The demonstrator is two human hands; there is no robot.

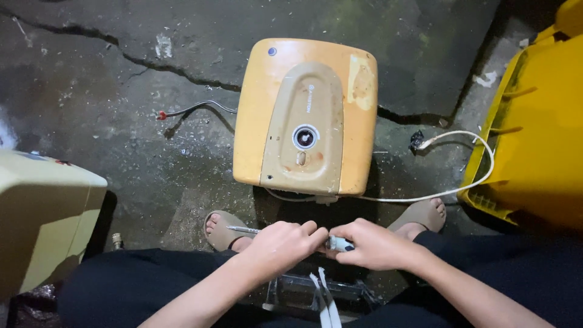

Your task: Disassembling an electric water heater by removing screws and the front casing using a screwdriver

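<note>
Fingers of both hands are pinching a small white plug [339, 243] between them, left hand [280, 245] also gripping a screwdriver [243, 229] lying crosswise, right hand [375, 245] equally near, below the orange water heater [305, 118].

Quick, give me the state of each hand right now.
Left hand: closed, its grip around a thin metal tool.
Right hand: closed, pinching a small white part between the hands.

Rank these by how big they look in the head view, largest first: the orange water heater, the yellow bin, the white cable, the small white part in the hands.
1. Orange water heater
2. Yellow bin, cut off by the frame, so the true order with the heater is unsure
3. White cable
4. Small white part
</note>
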